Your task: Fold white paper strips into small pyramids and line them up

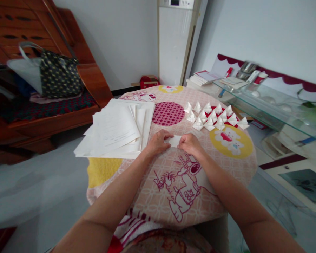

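A small white piece of paper (175, 141) lies on the cloth-covered table between my two hands. My left hand (159, 142) has its fingers curved at the paper's left end, the thumb on its near edge. At the right end, my right hand (189, 144) pinches the paper with its fingers bent together. Several folded white paper boats (210, 120) stand in rows beyond my right hand. To the left of my hands lies a stack of white paper sheets (116, 128), some printed with faint text.
The round table's patterned cloth (168, 189) hangs over the edge. A glass shelf (279, 109) with cups and papers stands close on the right. At the left, a wooden bench (92, 80) holds a dark patterned bag (59, 73). A white cabinet-like unit (173, 42) stands behind.
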Demonstrator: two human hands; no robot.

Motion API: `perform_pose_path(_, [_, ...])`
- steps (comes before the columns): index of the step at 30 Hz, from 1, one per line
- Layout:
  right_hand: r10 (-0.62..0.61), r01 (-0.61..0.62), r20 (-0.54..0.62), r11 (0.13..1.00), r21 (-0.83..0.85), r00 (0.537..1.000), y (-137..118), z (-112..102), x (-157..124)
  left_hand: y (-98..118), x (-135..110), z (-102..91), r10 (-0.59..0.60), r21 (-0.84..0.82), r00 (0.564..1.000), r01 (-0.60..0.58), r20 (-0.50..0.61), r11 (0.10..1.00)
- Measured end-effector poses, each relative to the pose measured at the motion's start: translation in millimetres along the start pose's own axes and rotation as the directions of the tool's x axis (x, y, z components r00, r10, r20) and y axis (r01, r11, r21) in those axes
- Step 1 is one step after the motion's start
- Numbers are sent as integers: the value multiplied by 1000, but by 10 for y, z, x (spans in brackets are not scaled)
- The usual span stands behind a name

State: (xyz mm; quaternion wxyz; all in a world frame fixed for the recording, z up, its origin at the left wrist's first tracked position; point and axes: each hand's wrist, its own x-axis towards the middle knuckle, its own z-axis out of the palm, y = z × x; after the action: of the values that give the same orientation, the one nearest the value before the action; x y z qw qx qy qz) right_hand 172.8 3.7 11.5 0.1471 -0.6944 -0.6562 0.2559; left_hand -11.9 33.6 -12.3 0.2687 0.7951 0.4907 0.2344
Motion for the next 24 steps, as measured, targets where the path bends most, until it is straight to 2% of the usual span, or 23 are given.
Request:
perform_pose_path(5, [40,-41,18,998,52,999,30,-35,-11,-66,5,-33,27,-40,999,-26,28,999])
perform_pose_path(10, [84,-91,55,986,141,995,100,-51,-21,-255,55,-32,99,-98,992,-92,71,991])
perform_pose_path(15, [126,-154,109,938,312,986,214,-74,-26,-401,77,44,206,-210,978,-206,-23,956])
perform_pose_path(18, [147,-188,125,875,445,981,256,-73,-31,-343,27,59,196,-230,969,-228,-152,946])
perform_pose_path(21, [158,-176,79,845,504,984,257,-51,-43,-201,-45,31,219,-116,938,-257,-267,959])
perform_pose_path(24, [170,-160,27,849,503,985,235,-31,-56,-80,-95,15,281,-57,937,-298,-206,953])
